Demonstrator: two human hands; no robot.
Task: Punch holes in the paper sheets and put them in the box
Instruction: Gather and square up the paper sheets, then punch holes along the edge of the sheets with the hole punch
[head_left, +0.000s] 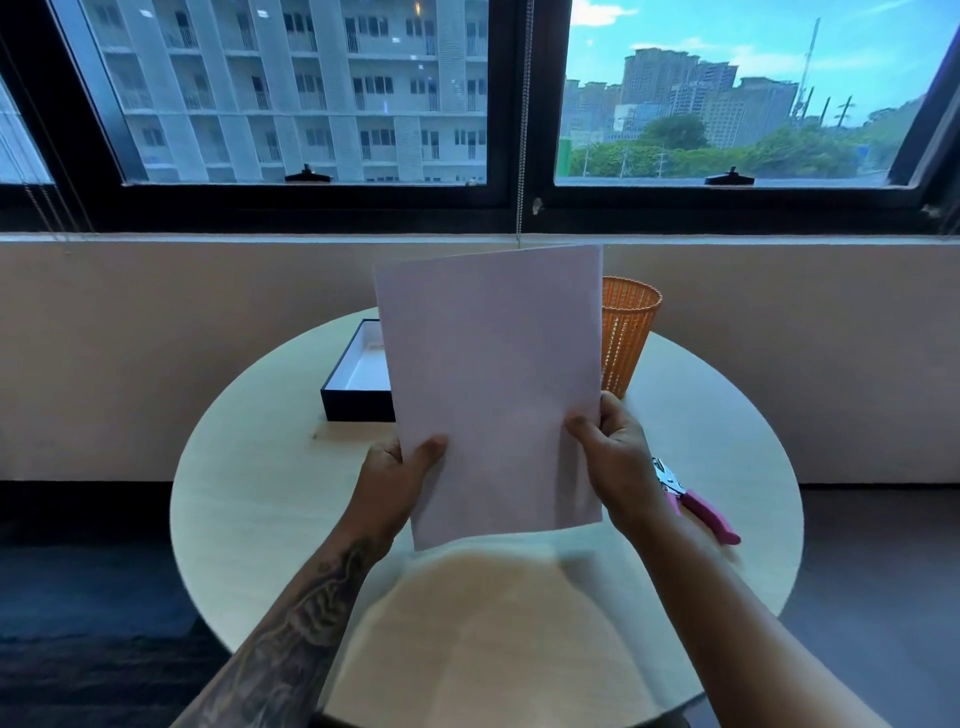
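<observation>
So we've got the paper sheets (491, 384) up in the air over the round table (249, 499), both hands pinching near the bottom corners. Left hand (397, 480) has its thumb on the front face at the lower left edge, right hand (615, 457) does the same on the lower right, fingers hidden behind. Holding low like that keeps the stack upright and squared, probably so we can line up the edges before punching. Can't tell how many sheets there are, and no holes show yet.

The hole punch (691, 499) with pink handles lies on the table just right of our right hand, untouched, so one hand has to let go to grab it. Farther back, the open dark box (358, 374) sits on the left, partly hidden behind the paper, and an orange mesh basket (626, 332) stands far right of it.
</observation>
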